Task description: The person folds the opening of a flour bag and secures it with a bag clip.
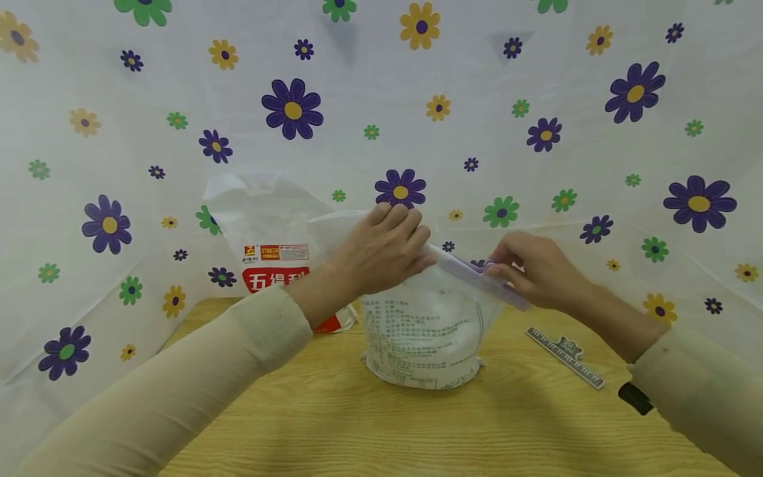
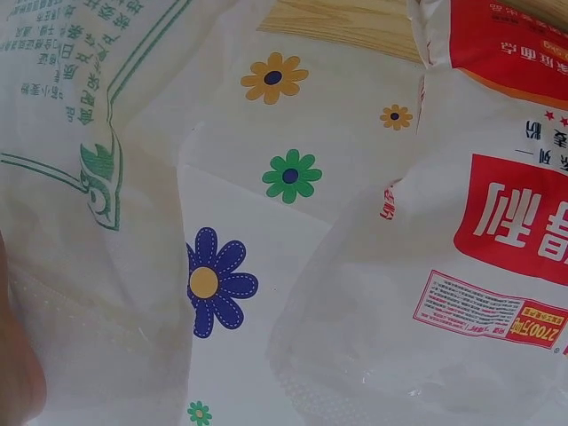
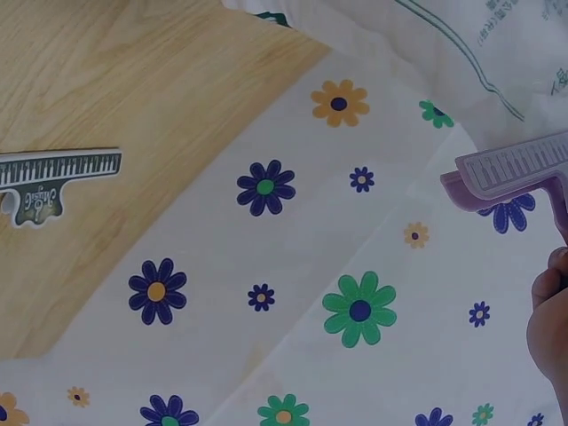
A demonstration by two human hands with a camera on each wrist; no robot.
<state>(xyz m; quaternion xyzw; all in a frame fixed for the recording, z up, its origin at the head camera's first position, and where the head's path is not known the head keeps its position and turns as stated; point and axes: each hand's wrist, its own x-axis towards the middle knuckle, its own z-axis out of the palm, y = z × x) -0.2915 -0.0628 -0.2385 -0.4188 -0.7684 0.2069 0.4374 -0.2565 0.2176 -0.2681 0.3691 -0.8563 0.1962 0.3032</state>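
A white flour bag (image 1: 420,338) with green print stands upright on the table, its top edge slanting down to the right. My left hand (image 1: 384,252) grips the upper edge near the middle, fingers curled over it. At the right part of that edge, my right hand (image 1: 539,271) pinches the handle of a long purple bag clip (image 1: 467,273) between thumb and fingers. The clip lies along the bag's mouth in the head view. In the right wrist view the clip's ridged end (image 3: 510,170) juts past the bag's side, its two bars slightly apart.
Behind and left stands a second white bag (image 1: 268,218) with red labels. A dark clip with a ruler-like bar (image 1: 563,358) lies on the wooden table (image 1: 334,424) at the right. A flower-patterned white sheet (image 1: 352,79) hangs behind and at the sides.
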